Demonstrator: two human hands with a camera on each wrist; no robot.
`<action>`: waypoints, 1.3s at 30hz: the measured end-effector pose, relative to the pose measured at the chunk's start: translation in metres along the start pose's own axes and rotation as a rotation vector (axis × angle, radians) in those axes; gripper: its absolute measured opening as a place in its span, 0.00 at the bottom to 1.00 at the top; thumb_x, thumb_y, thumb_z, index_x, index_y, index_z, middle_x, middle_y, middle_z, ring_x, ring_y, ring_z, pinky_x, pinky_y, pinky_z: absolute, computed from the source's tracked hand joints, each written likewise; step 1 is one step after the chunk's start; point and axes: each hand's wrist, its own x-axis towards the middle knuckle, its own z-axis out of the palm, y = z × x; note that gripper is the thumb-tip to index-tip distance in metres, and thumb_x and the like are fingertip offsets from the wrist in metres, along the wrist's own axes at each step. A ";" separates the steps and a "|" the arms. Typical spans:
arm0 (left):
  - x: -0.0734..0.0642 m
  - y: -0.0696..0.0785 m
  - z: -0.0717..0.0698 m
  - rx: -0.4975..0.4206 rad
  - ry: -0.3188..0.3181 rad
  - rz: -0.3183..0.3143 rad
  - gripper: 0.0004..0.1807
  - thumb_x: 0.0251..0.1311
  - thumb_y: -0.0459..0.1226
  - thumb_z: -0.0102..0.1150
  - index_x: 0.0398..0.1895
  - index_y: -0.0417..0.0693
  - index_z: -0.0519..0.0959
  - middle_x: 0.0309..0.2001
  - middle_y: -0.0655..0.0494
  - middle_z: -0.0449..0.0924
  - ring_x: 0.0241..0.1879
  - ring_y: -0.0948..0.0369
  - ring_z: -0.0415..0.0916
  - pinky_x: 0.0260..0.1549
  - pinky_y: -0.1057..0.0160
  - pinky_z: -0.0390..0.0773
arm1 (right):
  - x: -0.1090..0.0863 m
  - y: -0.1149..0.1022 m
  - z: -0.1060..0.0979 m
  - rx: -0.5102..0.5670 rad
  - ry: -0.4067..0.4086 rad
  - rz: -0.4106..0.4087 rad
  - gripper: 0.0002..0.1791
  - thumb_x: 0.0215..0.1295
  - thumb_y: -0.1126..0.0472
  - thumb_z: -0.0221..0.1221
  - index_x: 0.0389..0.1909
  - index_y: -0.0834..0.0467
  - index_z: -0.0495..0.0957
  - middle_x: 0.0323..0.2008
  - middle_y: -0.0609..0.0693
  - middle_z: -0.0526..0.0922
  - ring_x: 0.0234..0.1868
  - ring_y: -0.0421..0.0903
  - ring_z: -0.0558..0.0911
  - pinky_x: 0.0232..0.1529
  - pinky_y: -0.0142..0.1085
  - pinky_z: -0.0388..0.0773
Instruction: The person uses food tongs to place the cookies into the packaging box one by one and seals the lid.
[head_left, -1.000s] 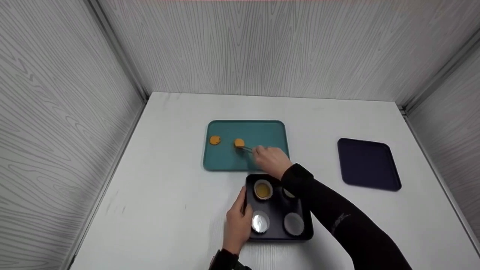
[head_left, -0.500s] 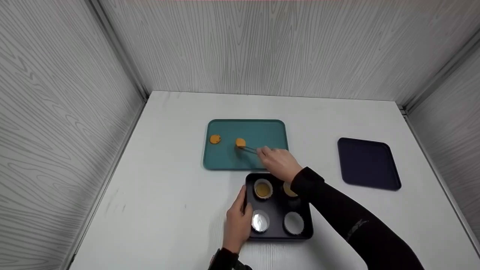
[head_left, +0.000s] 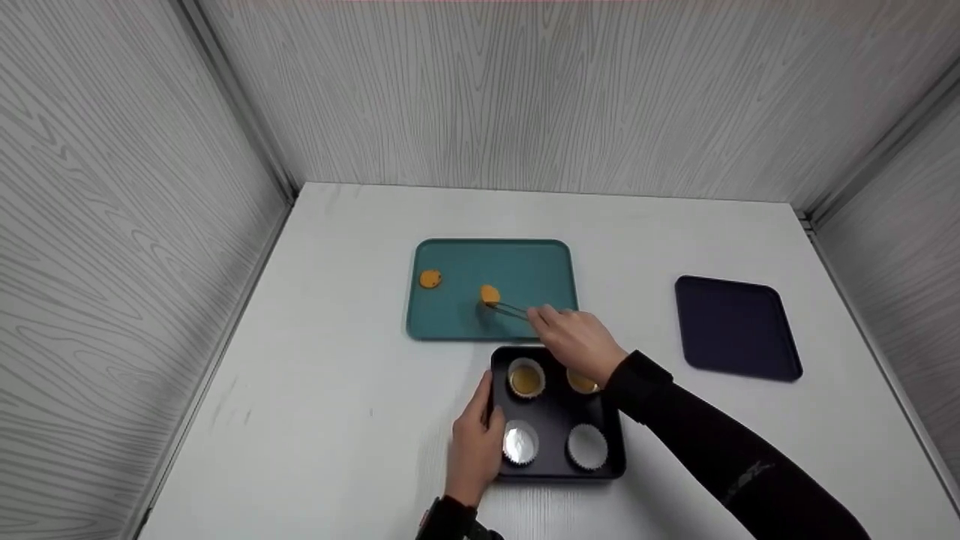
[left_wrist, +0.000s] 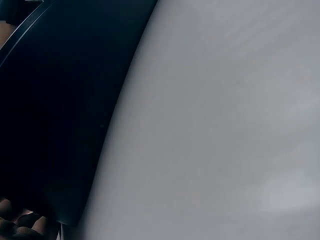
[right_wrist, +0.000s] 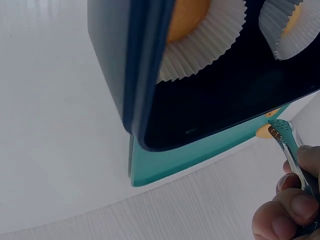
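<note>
My right hand (head_left: 574, 341) holds slim metal tongs (head_left: 510, 309), whose tips pinch a small round orange cookie (head_left: 490, 293) over the teal tray (head_left: 442, 322). In the right wrist view, fingers (right_wrist: 285, 220) wrap the tongs' handle, and the perforated tips (right_wrist: 282, 129) overlap the cookie. A second orange cookie (head_left: 430, 279) lies near the tray's left end. My left hand (head_left: 476, 450) grips the left side of a dark baking pan (head_left: 553, 431), thumb at its rim. Two paper liners in the back of the pan hold yellow-orange pieces; the front liners (head_left: 587, 447) look bare inside.
A flat dark purple tray (head_left: 739, 330) lies on the right of the white table (head_left: 322, 375). Grey wood-patterned walls (head_left: 480, 97) enclose the table at the back and both sides. The teal tray sits just behind the pan.
The right hand has moved right and nearer the body, bringing the tongs and the pinched cookie along over the teal tray. The left hand and the pan stay in place.
</note>
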 end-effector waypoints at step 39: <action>-0.001 0.001 0.001 -0.016 0.021 0.009 0.30 0.75 0.34 0.50 0.79 0.50 0.63 0.75 0.57 0.65 0.70 0.63 0.68 0.60 0.58 0.74 | -0.091 0.000 -0.036 0.126 0.106 0.068 0.21 0.64 0.74 0.62 0.58 0.65 0.76 0.32 0.53 0.76 0.20 0.47 0.75 0.18 0.37 0.75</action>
